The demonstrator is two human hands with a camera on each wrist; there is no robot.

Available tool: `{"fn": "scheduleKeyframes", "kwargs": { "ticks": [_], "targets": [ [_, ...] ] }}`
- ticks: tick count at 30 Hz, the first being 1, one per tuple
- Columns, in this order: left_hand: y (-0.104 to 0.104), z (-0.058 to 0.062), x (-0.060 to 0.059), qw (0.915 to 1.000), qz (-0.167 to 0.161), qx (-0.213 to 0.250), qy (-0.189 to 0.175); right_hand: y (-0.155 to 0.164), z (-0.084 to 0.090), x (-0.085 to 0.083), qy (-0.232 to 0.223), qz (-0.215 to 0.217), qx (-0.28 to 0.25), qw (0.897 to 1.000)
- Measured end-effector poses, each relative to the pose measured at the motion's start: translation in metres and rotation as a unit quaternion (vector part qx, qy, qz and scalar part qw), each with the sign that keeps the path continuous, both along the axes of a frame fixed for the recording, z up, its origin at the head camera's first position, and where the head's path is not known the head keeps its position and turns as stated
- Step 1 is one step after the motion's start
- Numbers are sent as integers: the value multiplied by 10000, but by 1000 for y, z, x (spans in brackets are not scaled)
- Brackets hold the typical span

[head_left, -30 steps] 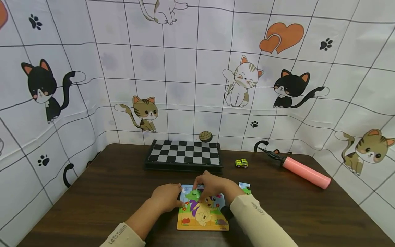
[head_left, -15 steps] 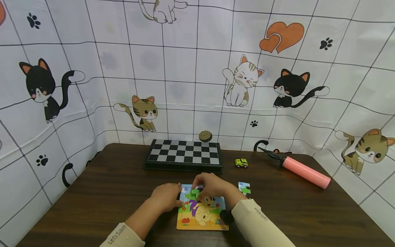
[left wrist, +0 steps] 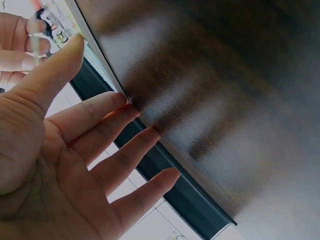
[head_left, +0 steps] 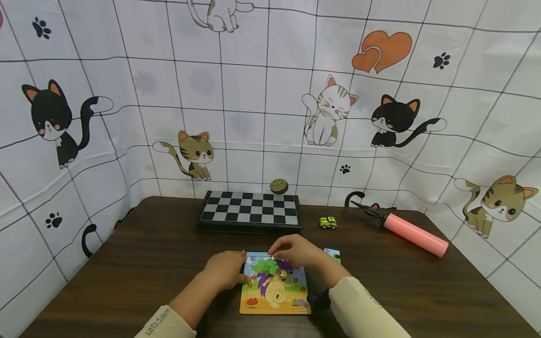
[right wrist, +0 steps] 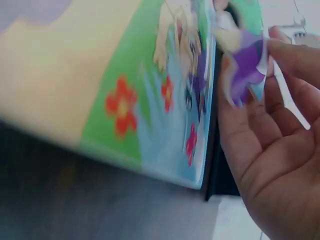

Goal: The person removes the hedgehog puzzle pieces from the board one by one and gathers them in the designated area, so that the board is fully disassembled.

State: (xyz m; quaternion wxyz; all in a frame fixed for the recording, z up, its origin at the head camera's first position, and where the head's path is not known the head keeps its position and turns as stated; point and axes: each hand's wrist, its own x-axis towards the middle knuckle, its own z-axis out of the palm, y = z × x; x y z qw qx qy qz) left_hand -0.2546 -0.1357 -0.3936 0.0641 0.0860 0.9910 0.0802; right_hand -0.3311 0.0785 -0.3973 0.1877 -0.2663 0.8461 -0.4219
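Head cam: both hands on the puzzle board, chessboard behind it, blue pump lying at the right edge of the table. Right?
Not quite: the pump is pink, not blue, as the head view shows. The rest holds: the left hand and right hand are on the puzzle board, the chessboard lies behind it, and the pump lies toward the table's right edge.

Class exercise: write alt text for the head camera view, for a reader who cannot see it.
Two hands work on a colourful cartoon jigsaw puzzle on a dark wooden table: the left hand rests at its left edge, the right hand pinches a puzzle piece over its top. Behind lie a chessboard, a toy car and a pink pump.
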Motion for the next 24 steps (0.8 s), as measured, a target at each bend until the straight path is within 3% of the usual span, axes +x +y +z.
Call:
{"fn": "scheduleKeyframes", "kwargs": {
  "ticks": [6, 9, 16, 21, 24],
  "targets": [
    [1, -2, -2, 10000, 37, -30, -30, 36, 2, -4, -468, -1391, -319, 9887],
    [1, -2, -2, 10000, 6, -3, -23, 65, 4, -5, -491, -1828, -406, 9811],
    [1, -1, -1, 10000, -73, 61, 15, 143, 3, -9, 16, -2232, -46, 9748],
    [-1, -1, 0, 10000, -60, 2, 9, 174, -3, -15, 757, -2348, 732, 9663],
    [-1, -2, -1, 10000, -50, -43, -25, 183, -7, -19, 961, -2339, 820, 9640]
  ]
}}
